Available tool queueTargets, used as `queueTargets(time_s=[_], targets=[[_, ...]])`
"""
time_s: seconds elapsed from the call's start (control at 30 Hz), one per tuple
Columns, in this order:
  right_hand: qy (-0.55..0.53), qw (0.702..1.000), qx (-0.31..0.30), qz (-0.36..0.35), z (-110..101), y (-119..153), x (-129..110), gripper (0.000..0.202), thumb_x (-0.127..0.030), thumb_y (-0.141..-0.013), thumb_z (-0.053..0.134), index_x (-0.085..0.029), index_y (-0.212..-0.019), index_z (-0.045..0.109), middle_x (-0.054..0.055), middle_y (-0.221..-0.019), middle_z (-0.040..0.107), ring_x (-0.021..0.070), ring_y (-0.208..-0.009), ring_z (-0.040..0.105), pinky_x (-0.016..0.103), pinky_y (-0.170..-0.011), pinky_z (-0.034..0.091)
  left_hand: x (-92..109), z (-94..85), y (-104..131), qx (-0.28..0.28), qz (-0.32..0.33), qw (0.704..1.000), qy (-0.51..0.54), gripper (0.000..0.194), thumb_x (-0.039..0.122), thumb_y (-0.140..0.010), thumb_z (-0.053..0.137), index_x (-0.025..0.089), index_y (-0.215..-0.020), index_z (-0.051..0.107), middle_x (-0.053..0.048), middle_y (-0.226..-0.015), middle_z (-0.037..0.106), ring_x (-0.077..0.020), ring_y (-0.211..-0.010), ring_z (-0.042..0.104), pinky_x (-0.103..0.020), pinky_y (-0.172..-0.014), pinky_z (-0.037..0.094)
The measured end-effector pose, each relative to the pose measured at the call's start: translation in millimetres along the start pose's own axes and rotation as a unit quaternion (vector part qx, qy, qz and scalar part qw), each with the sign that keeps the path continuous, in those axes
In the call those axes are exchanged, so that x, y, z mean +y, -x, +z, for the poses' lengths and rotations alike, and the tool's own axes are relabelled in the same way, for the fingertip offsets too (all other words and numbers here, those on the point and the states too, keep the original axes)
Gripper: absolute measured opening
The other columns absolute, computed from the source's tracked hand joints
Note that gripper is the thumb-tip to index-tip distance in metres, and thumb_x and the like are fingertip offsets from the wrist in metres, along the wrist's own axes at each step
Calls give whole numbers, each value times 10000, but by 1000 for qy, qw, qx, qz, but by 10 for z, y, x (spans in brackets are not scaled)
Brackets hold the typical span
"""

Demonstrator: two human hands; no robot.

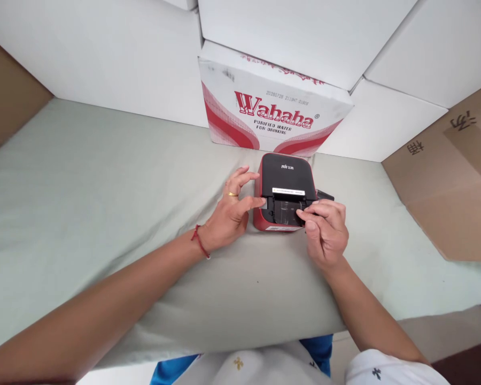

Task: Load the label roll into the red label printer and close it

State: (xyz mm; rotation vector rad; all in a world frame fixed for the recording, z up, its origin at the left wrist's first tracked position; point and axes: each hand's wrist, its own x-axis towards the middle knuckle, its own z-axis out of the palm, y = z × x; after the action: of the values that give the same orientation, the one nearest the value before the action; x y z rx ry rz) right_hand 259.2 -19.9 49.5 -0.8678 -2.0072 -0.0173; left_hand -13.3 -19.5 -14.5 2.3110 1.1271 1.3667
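A black and red device (288, 174) rests on the green cloth, with a dark recessed part (285, 213) at its near end. My left hand (234, 206) is at its left side, fingers apart, the thumb on the near left corner and another fingertip by the red side. A gold ring and a red string bracelet are on that hand and wrist. My right hand (324, 227) is at the near right corner, fingers bent together, one fingertip at the recessed part. Whatever lies between those fingers is too small to make out.
Behind the device stands a white and red Wahaha carton (272, 115) against large white boxes (124, 53). A brown cardboard box (444, 187) is at the right, another brown surface (12, 96) at the far left. The cloth's front edge lies near my body.
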Motion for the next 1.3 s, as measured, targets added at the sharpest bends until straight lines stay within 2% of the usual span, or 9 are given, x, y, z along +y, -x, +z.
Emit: queueTargets(time_s=[0.2, 0.43, 0.57, 0.73, 0.83, 0.97, 1.13, 1.2, 1.3], targets=[[-27, 999, -23, -24, -93, -142, 0, 282, -261, -1105, 582, -307, -1056, 856, 61, -963, 794, 274, -1067, 682, 491, -950, 577, 30, 19, 26, 9, -1, 1000, -16, 742, -116, -863, 506, 367, -1419, 597, -65, -1763, 328, -343, -1782, 163, -690, -1311, 479], [-34, 940, -314, 126, -307, -959, 153, 308, -399, -1097, 606, -252, -990, 855, 58, -1137, 840, 213, -996, 777, 364, -905, 608, 39, 42, 5, 47, 23, 997, -62, 703, -38, -931, 504, 357, -1508, 574, -82, -1442, 571, -249, -1357, 611, -458, -1085, 631], [121, 874, -470, 37, -12, -1338, 214, 232, -226, -1007, 637, -243, -1116, 841, 72, -1182, 851, 252, -1023, 776, 369, -889, 578, 48, 44, -1, -2, 29, 998, -52, 659, -3, -963, 460, 267, -1562, 509, -37, -1079, 644, -172, -877, 652, -290, -776, 574], [211, 837, -504, 31, 480, -1433, 253, 125, -149, -797, 843, -218, -893, 802, 101, -883, 816, 263, -777, 734, 354, -684, 505, 55, 53, 13, -29, 15, 998, -60, 647, 17, -972, 432, 248, -1573, 490, 0, -930, 653, -161, -747, 608, -265, -696, 472], [249, 832, -494, 48, 529, -1405, 228, 61, -175, -822, 831, -207, -847, 785, 124, -835, 787, 282, -742, 725, 375, -664, 502, 57, 57, 11, -36, 5, 997, -66, 663, 27, -972, 425, 261, -1589, 482, -3, -949, 676, -163, -751, 620, -263, -700, 470], [271, 852, -445, 53, 215, -1351, 86, 145, -267, -914, 759, -209, -1036, 813, 159, -1033, 788, 287, -810, 727, 394, -688, 515, 57, 58, 11, -39, 5, 997, -63, 662, 32, -976, 416, 246, -1598, 492, -17, -977, 703, -181, -783, 648, -273, -718, 491], [110, 919, -365, 101, -602, -1220, -36, 295, -479, -1007, 693, -287, -1202, 803, 53, -1072, 794, 166, -637, 598, 345, -608, 484, 57, 36, 15, -51, -18, 997, -50, 645, 51, -1000, 426, 267, -1604, 499, -28, -1047, 738, -176, -812, 679, -270, -749, 519], [90, 911, -353, 193, -949, -1121, 74, 387, -601, -1023, 635, -288, -1187, 792, 32, -889, 777, 167, -570, 554, 329, -533, 434, 57, 29, 14, -53, -18, 997, -44, 654, 49, -992, 435, 272, -1603, 500, -26, -1045, 744, -172, -799, 679, -269, -741, 524], [108, 879, -371, 280, -1331, -903, 446, 459, -656, -992, 598, -283, -1167, 800, 75, -1013, 829, 252, -795, 725, 356, -638, 540, 50, 33, 16, -51, -14, 998, -45, 668, 42, -983, 438, 271, -1608, 491, -25, -1046, 751, -167, -785, 681, -269, -734, 534]])
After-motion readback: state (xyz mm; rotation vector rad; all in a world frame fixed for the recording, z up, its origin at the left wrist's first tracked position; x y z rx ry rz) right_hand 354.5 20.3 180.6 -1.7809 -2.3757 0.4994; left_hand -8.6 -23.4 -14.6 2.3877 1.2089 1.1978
